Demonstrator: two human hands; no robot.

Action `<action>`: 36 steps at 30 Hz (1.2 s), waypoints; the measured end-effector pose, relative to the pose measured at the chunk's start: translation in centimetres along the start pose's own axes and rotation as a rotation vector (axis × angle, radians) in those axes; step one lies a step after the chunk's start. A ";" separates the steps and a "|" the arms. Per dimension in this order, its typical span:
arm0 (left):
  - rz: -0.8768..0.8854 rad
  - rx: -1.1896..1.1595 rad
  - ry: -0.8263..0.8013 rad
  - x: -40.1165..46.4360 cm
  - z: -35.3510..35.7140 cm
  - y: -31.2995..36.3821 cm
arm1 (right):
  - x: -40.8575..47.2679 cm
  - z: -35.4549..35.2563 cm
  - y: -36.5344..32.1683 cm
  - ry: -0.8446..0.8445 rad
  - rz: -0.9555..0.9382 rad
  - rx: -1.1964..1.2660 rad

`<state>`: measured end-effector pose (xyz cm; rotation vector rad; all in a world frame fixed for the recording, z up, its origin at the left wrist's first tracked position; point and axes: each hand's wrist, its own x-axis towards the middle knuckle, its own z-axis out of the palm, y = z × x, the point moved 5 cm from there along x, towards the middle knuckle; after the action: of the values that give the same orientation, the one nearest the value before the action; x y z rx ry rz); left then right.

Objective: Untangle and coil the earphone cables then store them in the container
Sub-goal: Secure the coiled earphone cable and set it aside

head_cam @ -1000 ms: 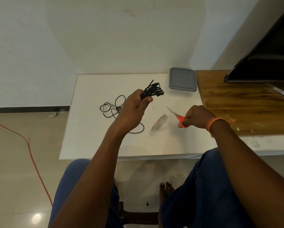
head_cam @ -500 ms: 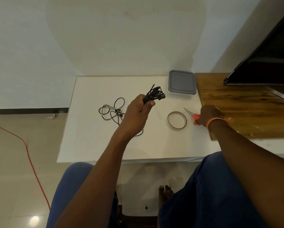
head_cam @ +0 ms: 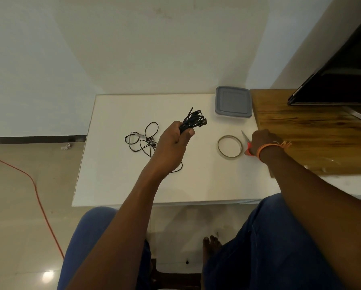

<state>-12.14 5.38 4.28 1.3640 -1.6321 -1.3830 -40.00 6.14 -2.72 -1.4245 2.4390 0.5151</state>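
The right hand (head_cam: 261, 141) has carried the orange-handled scissors (head_cam: 246, 143) from mid-table to the right edge of the white table (head_cam: 116, 185), beside the wooden board (head_cam: 313, 139), and rests curled over their handles; the tape ring (head_cam: 230, 146), tilted a second ago, now lies flat just left of the blades; the left hand (head_cam: 171, 146) stays clenched on the coiled black earphone cable (head_cam: 193, 121), raised above the table; a second tangled earphone cable (head_cam: 143, 140) lies left of it; the grey-lidded container (head_cam: 233, 104) sits shut at the far edge.
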 end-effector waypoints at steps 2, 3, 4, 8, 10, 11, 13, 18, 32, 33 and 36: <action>0.000 -0.008 0.002 0.0 -0.1 -0.2 | -0.5 -0.2 -0.5 0.005 -0.056 0.000; 0.000 -0.010 0.002 0.0 -0.1 -0.2 | -0.5 -0.2 -0.6 -0.007 -0.065 0.010; 0.002 -0.012 0.004 0.0 -0.1 -0.1 | -0.8 -0.2 -0.9 -0.017 -0.073 0.010; 0.008 0.000 0.008 -0.1 -0.2 0.1 | -0.6 0.0 -0.7 -0.156 -0.028 0.105; -0.002 -0.004 0.003 -0.1 -0.3 -0.1 | 0.5 0.6 -0.3 -0.263 -0.025 0.288; -0.008 -0.013 0.002 0.0 -0.3 -0.1 | 0.5 0.6 -0.2 -0.306 -0.005 0.368; -0.014 -0.029 0.004 0.0 -0.4 -0.2 | 0.4 0.8 0.2 -0.322 0.043 0.345; -0.019 -0.004 0.007 0.3 -0.7 -0.4 | -0.3 -0.1 -0.5 0.024 -0.140 0.139; -0.078 -0.404 -0.126 -0.7 -1.4 0.8 | -10.7 -5.0 -10.2 -0.518 -0.589 1.713; -0.075 -0.407 -0.127 -0.8 -1.4 0.8 | -11.0 -4.9 -10.4 -0.524 -0.585 1.722; -0.083 -0.399 -0.115 -0.9 -1.7 0.7 | -11.3 -5.0 -10.6 -0.465 -0.556 1.690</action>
<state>-10.60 5.62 5.59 1.1429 -1.2858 -1.7517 -25.56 7.99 4.60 -0.8305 1.1234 -1.0008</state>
